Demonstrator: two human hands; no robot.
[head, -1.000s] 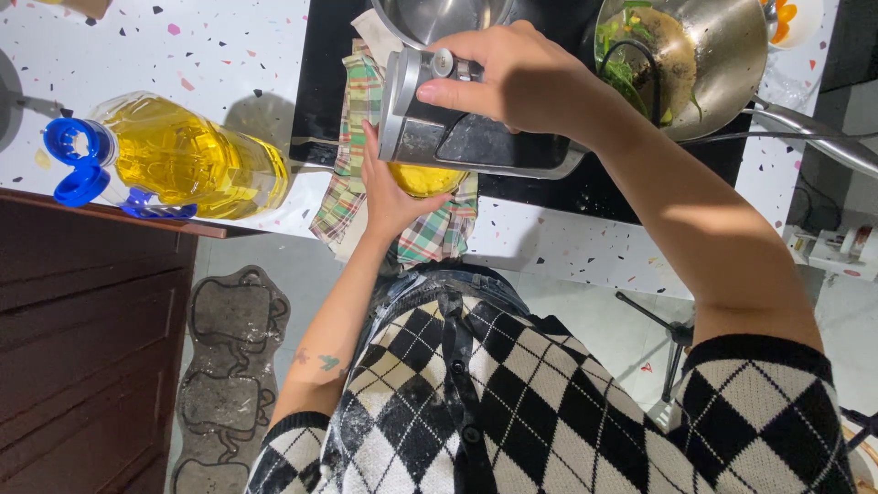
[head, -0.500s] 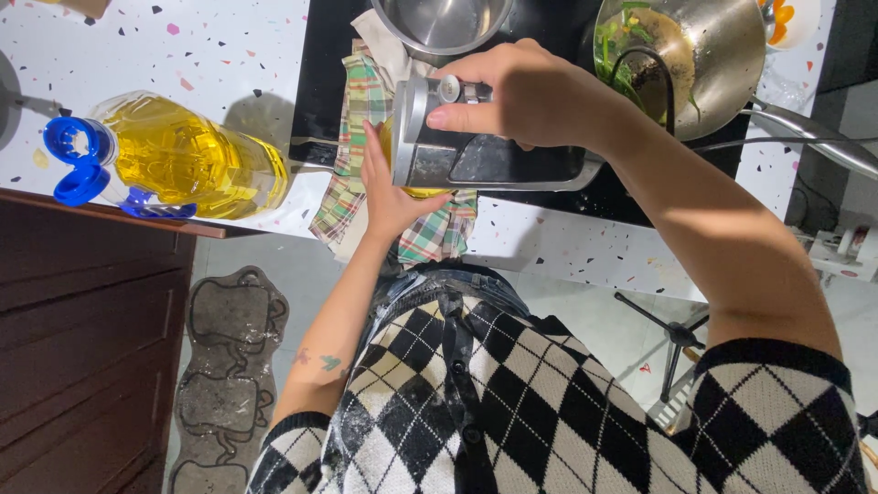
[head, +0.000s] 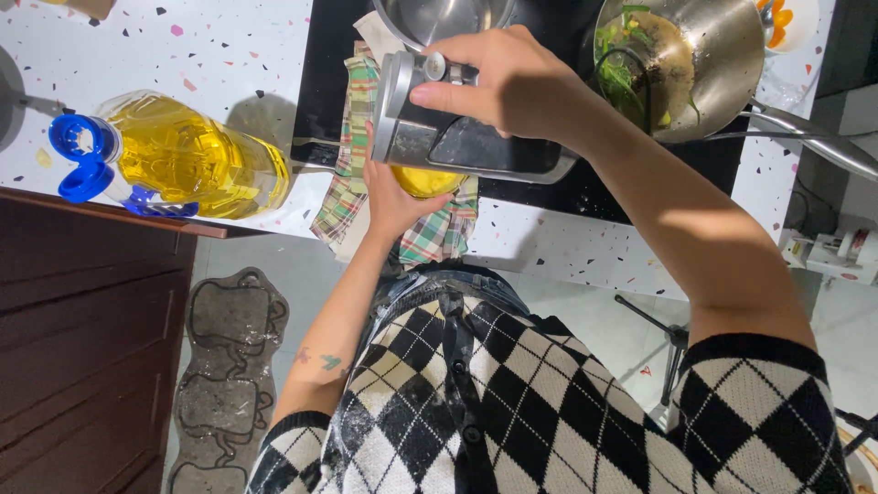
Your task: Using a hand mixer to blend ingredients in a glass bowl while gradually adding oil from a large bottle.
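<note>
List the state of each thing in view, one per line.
Oil bottle: blue flip cap open, well filled.
Oil dispenser: held by right hand on top, left hand beneath.
Wok: holds greens.
Checked cloth: draped over counter edge.

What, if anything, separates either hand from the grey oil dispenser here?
Nothing visible does. The right hand grips the grey oil dispenser at its lid end, and the left hand cups its yellow oil-filled body from below, above the plaid cloth.

Right hand (head: 512, 82): slid further over the dispenser top, fingers nearer its cap.
Oil dispenser (head: 457, 137): tipped slightly more level than before.
Left hand (head: 398, 197): barely shifted beneath.
</note>
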